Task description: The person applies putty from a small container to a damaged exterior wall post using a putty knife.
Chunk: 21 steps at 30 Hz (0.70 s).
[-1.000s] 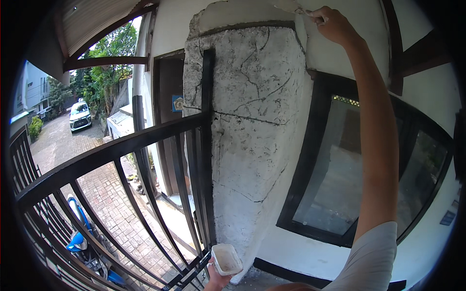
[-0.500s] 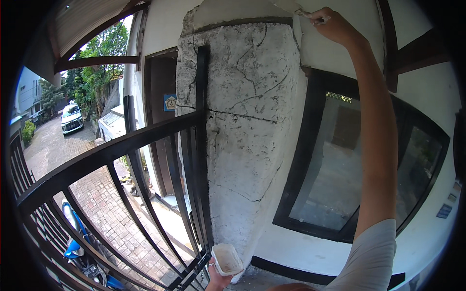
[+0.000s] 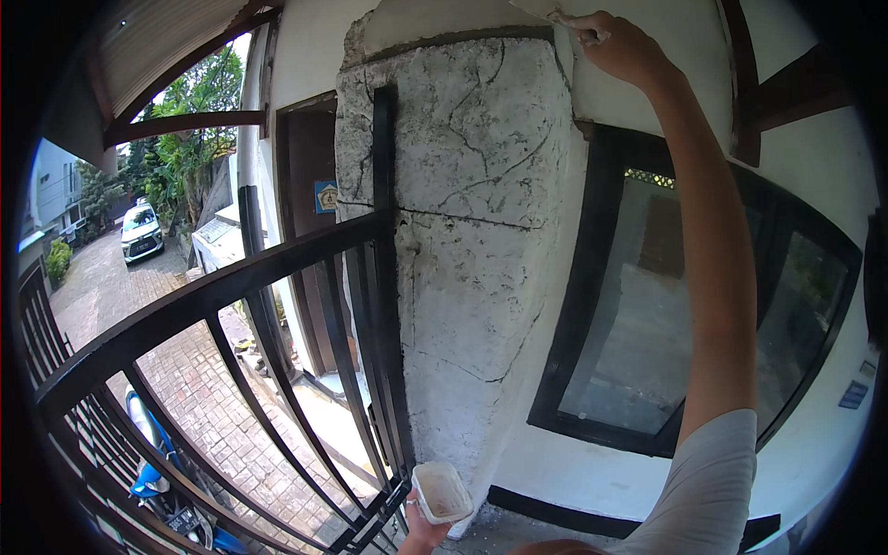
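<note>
High up on the right, my right hand (image 3: 615,44) is closed round the handle of a putty knife (image 3: 535,9). Its blade reaches left against the pale wall above a cracked column, partly cut off by the picture's top edge. Low in the middle, my left hand (image 3: 425,530) grips a white plastic tub (image 3: 422,485) from its left side and below. Inside the tub is some pale, whitish residue. The cracked grey-white column (image 3: 472,268) rises between my two hands, with dark lines running across its rough plaster.
A black metal railing (image 3: 222,289) stands on the left, its post against the column. Right of the column is a black-framed window (image 3: 578,296). Beyond the railing are a paved lane (image 3: 199,361), a blue motorbike (image 3: 148,476) and a white car (image 3: 141,233).
My right hand and the putty knife have shifted slightly left and up along the wall. The tub in my left hand appears a little further right as the view moves slightly.
</note>
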Available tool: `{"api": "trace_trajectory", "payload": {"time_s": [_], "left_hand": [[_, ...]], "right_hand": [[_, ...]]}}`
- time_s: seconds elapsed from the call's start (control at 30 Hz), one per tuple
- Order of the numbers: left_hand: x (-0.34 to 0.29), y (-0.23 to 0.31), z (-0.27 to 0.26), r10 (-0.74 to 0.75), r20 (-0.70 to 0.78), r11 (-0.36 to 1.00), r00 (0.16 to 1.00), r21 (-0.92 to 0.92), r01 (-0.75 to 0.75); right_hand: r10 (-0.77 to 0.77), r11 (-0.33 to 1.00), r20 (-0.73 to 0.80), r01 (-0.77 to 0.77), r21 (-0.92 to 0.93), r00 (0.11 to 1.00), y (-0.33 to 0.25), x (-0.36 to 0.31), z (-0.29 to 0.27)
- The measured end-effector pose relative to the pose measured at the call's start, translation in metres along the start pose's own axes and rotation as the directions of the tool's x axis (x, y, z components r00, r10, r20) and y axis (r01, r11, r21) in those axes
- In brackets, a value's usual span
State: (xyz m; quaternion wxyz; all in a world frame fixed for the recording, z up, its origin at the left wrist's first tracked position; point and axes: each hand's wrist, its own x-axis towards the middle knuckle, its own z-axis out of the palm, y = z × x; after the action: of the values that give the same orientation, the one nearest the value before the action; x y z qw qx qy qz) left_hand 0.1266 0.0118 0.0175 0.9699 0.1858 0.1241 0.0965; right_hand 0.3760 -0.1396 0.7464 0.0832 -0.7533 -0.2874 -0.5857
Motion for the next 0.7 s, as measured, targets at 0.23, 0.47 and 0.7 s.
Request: {"api": "trace_trajectory", "payload": {"time_s": [0.23,0.47,0.7], "left_hand": [[-0.007,0.006,-0.011,0.035,0.021,0.997,0.999,-0.066,-0.033],[-0.004,0.002,-0.017,0.069,-0.025,0.997,0.997,-0.025,-0.069],[0.002,-0.007,-0.018,0.061,-0.015,0.998,0.998,-0.019,-0.061]], "right_hand": [[-0.078,0.968,-0.112,0.102,0.227,0.991,-0.026,-0.011,-0.046],[-0.245,0.969,-0.438,0.231,-0.085,0.865,0.007,0.014,0.012],[-0.227,0.867,-0.369,0.014,-0.499,0.901,0.018,0.014,0.045]]}}
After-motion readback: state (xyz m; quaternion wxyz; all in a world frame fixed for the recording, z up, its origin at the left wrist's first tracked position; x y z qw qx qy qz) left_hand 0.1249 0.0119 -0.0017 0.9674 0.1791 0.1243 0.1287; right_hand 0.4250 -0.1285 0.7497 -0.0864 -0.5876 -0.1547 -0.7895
